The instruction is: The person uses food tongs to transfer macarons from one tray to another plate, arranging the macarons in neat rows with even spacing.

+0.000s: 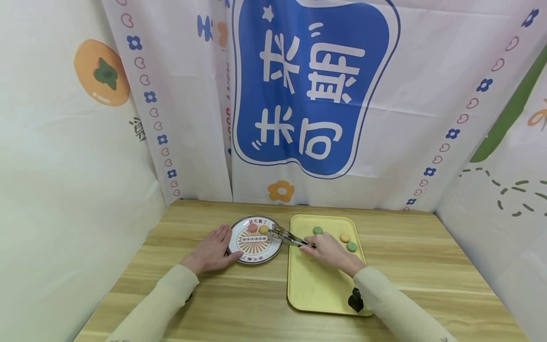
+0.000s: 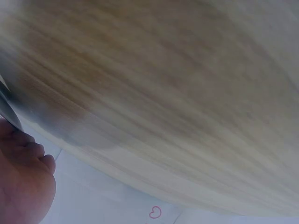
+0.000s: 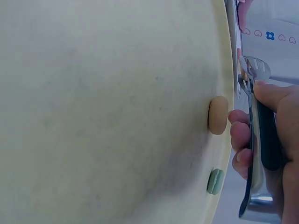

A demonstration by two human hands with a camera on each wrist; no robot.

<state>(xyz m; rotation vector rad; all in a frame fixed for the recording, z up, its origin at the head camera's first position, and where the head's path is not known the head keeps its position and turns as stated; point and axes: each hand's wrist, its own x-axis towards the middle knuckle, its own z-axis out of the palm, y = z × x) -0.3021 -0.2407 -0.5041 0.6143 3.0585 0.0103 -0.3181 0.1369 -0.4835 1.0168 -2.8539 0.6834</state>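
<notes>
A white patterned plate (image 1: 235,244) carries a pink macaron (image 1: 252,228) and a yellow macaron (image 1: 263,229). My left hand (image 1: 212,250) rests against the plate's left edge, thumb spread from the fingers; the left wrist view shows only part of that hand (image 2: 23,177). With my right hand (image 1: 329,253) I grip metal tongs (image 3: 266,184) with dark handle panels. Their tips reach over the plate's right side, beside the yellow macaron; whether they touch it I cannot tell. Beneath my right forearm lies a yellow tray (image 1: 314,289).
In the tray are a green macaron (image 1: 317,230), a yellow-orange macaron (image 1: 344,237) and another green macaron (image 1: 352,246). A black device (image 1: 355,300) sits at my right wrist. Printed cloth (image 1: 192,118) hangs behind the wooden table (image 1: 239,308).
</notes>
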